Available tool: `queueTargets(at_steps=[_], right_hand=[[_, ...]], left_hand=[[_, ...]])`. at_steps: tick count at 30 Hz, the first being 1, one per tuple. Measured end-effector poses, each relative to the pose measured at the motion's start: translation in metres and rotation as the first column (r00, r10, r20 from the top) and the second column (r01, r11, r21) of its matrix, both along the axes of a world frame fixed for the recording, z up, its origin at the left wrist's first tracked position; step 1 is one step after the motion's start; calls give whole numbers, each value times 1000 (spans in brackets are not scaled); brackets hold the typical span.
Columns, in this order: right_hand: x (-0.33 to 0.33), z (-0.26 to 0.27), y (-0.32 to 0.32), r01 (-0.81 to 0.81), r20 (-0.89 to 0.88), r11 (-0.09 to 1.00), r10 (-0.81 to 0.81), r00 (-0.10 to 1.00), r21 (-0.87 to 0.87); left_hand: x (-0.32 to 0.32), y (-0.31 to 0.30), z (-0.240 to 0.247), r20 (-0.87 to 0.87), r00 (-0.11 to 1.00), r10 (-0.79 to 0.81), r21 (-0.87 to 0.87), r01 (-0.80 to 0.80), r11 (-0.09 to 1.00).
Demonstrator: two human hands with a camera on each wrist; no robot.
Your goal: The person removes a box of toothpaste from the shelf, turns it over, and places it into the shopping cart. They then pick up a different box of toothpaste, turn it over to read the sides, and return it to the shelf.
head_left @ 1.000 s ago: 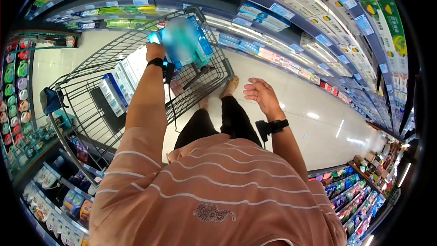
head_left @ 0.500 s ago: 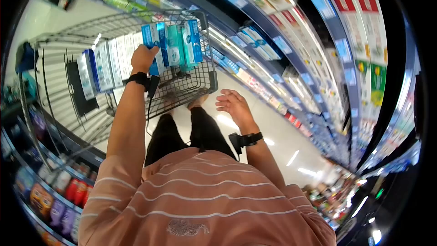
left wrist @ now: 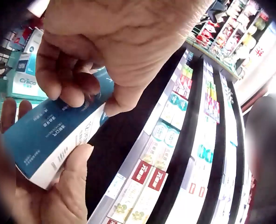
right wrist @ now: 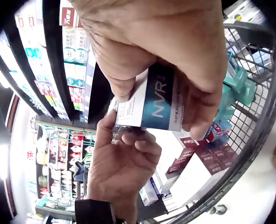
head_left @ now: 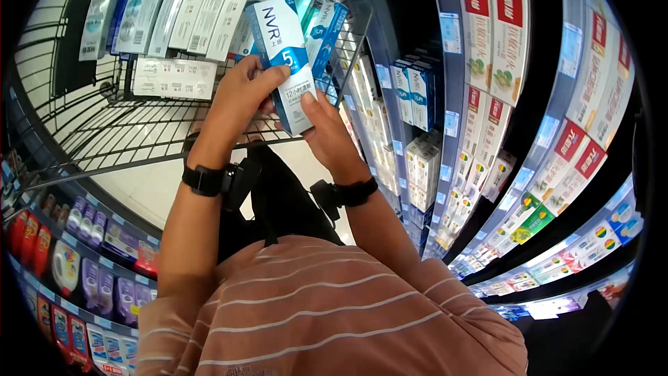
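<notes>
Both hands hold one white and blue NVR toothpaste box [head_left: 287, 53] over the edge of the shopping cart [head_left: 104, 168]. My left hand [head_left: 240, 101] grips its left side, thumb across the front. Lower down, my right hand [head_left: 328, 132] pinches the bottom end with its thumb on the front face. In the left wrist view, the dark blue side of the box [left wrist: 47, 128] shows between the two hands. Its NVR end [right wrist: 159, 100] faces the right wrist view. Behind it in the cart lie another blue NVR box [head_left: 328, 31] and a row of white boxes [head_left: 198, 10].
A long white box [head_left: 174, 78] lies flat in the cart. Shelves on the right carry more NVR boxes [head_left: 419, 94] and red and white boxes [head_left: 490, 35]. Bottles [head_left: 66, 264] stand on the low left shelf. The cart's dark rim [right wrist: 265, 151] curves close beside the right hand.
My left hand, earlier at the boxes in the cart, now holds a toothpaste box nearer the body. The right hand, loosely open before, has come to it. The view has turned toward the right shelves.
</notes>
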State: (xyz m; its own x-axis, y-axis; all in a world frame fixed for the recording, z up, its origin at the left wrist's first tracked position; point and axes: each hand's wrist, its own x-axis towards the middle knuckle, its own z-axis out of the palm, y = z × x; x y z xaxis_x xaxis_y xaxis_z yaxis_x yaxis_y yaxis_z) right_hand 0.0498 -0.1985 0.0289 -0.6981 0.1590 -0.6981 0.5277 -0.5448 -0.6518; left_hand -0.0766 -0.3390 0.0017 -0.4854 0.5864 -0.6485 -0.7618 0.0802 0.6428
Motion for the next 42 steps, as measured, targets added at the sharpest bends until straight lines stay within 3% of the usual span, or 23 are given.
queueTargets(at_steps=[6, 11, 16, 20, 21, 25, 30, 34, 37, 42], right_hand=[[-2, -8, 0, -32, 61, 996, 37, 997, -82], [-1, -18, 7, -192, 12, 969, 196, 980, -154], [1, -12, -2, -190, 58, 967, 202, 978, -167], [6, -8, -1, -223, 75, 965, 234, 969, -136], [8, -7, -1, -223, 74, 966, 234, 969, -127], [15, 9, 2, -144, 55, 985, 150, 987, -98], [34, 26, 16, 109, 34, 993, -107, 994, -48], [67, 33, 37, 329, -131, 942, -335, 933, -61], [90, 50, 50, 432, -192, 900, -434, 880, -56], [133, 79, 58, 556, -289, 831, -536, 793, -18]], left_hand=[[4, -15, -10, -169, 985, -32, -150, 6, 989], [2, -22, -7, -231, 965, 125, -111, -154, 982], [0, -24, -2, -282, 907, 314, -53, -342, 938], [-2, -28, 1, -333, 899, 283, -139, -344, 929], [-3, -31, 0, -352, 913, 205, -207, -290, 935], [-5, -28, 17, -369, 904, 216, -104, -271, 957], [-3, -22, 26, -368, 920, 136, -104, -186, 977], [2, 1, 44, -366, 929, 49, -64, -78, 995], [7, 23, 57, -282, 959, -30, -29, 23, 999], [25, 63, 74, -296, 944, -144, 82, 175, 981]])
